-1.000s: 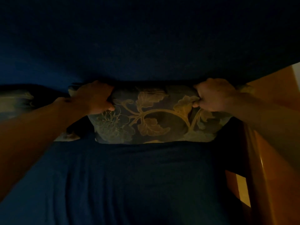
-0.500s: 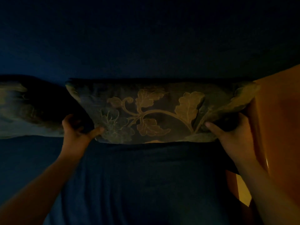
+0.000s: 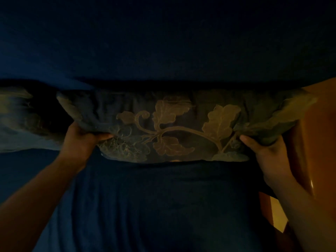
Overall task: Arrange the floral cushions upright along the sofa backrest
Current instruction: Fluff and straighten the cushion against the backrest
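Note:
The scene is very dim. A dark floral cushion [image 3: 174, 128] with pale leaf and vine embroidery leans against the dark blue sofa backrest [image 3: 163, 42], its lower edge on the blue seat [image 3: 163, 206]. My left hand [image 3: 80, 140] grips its lower left corner. At the lower right corner, my right hand [image 3: 267, 151] pinches the fabric. A second floral cushion [image 3: 20, 120] lies at the far left, blurred and partly cut off by the frame edge.
An orange-brown wooden armrest [image 3: 320, 135] borders the sofa on the right, touching the cushion's right corner. A lit yellowish patch of floor [image 3: 278, 215] shows below it. The seat cover is wrinkled.
My hands have come down from the cushion's top corners to its lower corners. The cushion has spread wider and now both hands close on its fabric.

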